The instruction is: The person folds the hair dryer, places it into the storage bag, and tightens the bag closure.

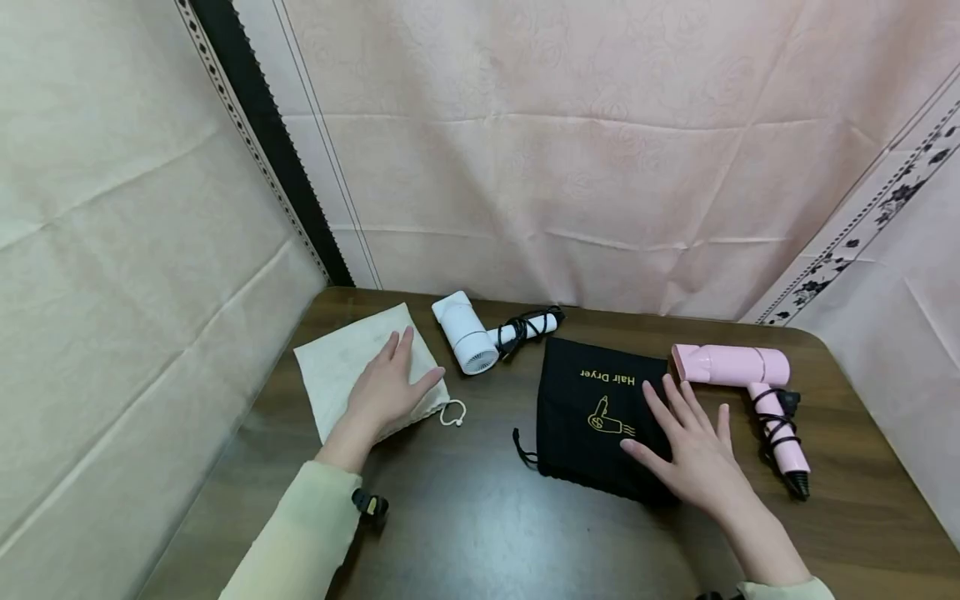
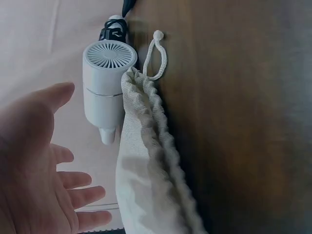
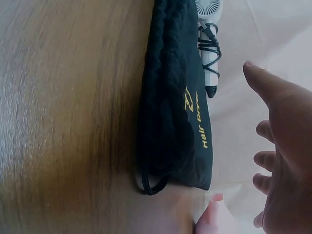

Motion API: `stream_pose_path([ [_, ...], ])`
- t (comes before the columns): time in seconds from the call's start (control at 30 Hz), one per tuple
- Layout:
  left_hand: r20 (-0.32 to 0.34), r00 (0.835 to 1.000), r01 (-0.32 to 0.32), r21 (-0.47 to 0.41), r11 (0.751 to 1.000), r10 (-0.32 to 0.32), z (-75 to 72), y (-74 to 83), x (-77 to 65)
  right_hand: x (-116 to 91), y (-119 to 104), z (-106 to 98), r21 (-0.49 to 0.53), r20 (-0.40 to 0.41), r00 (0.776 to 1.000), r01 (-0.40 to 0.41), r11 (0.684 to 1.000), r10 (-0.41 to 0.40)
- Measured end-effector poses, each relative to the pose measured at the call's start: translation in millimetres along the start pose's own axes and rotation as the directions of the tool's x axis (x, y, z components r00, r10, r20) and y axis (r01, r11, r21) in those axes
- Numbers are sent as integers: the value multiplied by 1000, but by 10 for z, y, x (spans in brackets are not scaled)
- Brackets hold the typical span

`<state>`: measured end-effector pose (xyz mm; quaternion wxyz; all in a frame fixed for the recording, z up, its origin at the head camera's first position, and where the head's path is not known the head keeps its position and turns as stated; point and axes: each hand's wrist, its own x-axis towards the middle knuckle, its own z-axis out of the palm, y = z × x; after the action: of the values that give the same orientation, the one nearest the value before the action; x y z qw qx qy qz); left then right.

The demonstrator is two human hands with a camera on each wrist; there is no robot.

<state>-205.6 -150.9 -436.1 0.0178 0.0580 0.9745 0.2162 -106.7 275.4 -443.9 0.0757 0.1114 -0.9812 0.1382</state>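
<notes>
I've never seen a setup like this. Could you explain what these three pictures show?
There's no machine here, just a person's bare hands. The wide picture comes from a camera worn on the head; the other two come from cameras on each wrist, looking at the left hand and right hand.

On the brown, wood-grained table lie an off-white cloth drawstring bag, a black cloth drawstring bag with gold "Hair Dryer" lettering, a white hair dryer with a cylindrical barrel, and a similar pink hair dryer. Black cords wrap both handles.

In the head view, the left hand is spread over the off-white bag, the right over the black bag's side. Neither grips anything.
</notes>
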Motion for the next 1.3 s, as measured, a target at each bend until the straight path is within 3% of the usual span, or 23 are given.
stream_pose_path([
  [0.1,18,999,29,-42,999,-29,-6,67,127,7,-13,9,8,2,1000,4,1000,-4],
  [0.33,-20,997,70,-94,993,-73,5,254,399,23,-46,5,23,-1,1000,7,1000,-7],
  [0.6,-64,994,80,-68,994,-84,46,467,597,41,-50,13,38,21,1000,-3,999,2],
  [0.97,-99,995,37,43,998,-33,151,753,702,44,-18,52,48,10,1000,7,999,-7],
  [1.3,-122,992,36,70,997,-27,271,810,731,28,1,72,58,10,1000,4,998,-5],
])
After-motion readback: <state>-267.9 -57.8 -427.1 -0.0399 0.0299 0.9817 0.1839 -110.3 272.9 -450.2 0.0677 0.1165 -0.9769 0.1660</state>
